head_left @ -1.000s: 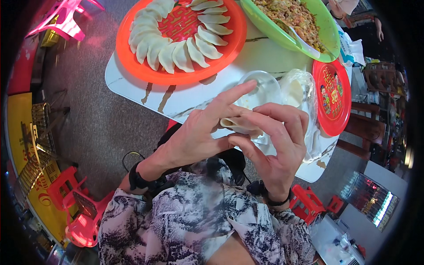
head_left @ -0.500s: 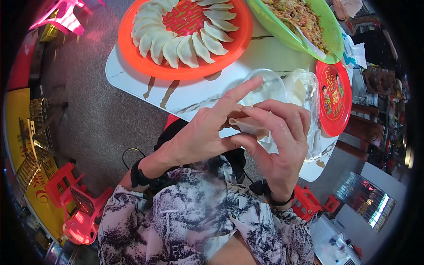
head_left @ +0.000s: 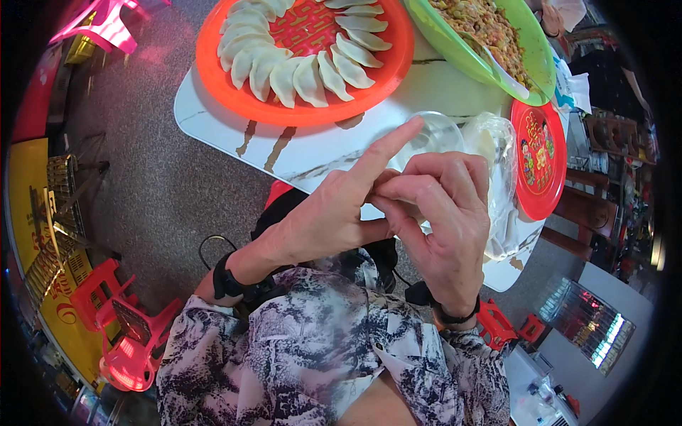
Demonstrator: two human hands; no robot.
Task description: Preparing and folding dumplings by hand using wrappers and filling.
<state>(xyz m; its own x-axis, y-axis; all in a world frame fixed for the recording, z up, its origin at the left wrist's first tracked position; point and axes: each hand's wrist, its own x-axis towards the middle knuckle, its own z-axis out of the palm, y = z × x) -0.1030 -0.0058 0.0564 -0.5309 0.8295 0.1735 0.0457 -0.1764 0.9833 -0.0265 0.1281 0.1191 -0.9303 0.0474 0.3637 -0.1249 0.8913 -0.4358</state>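
Close in front of my body, both hands meet around a dumpling that their fingers almost wholly hide. My left hand point(head_left: 334, 206) supports it from the left, index finger stretched out and the other fingers curled beneath. On the right side, my right hand point(head_left: 451, 224) pinches the dough edge between thumb and fingertips. Beyond my hands lies a round orange-red tray point(head_left: 245, 103) with finished dumplings point(head_left: 309, 79) set in a ring. A clear plastic bowl point(head_left: 442, 131) sits just past my fingers, beside a clear plastic bag point(head_left: 501, 195) holding pale round wrappers.
At the far right, a green basin point(head_left: 543, 74) holds chopped filling point(head_left: 490, 42) and a white spoon point(head_left: 506, 73). A red printed plate point(head_left: 538, 167) lies by the table's right edge. Red plastic chairs point(head_left: 131, 341) stand on the floor at left. Another person's hand point(head_left: 551, 18) shows at upper right.
My right fingers have closed further over the dumpling and moved slightly toward my left hand; the pale dough that showed between the hands is now mostly covered. The view has shifted slightly.
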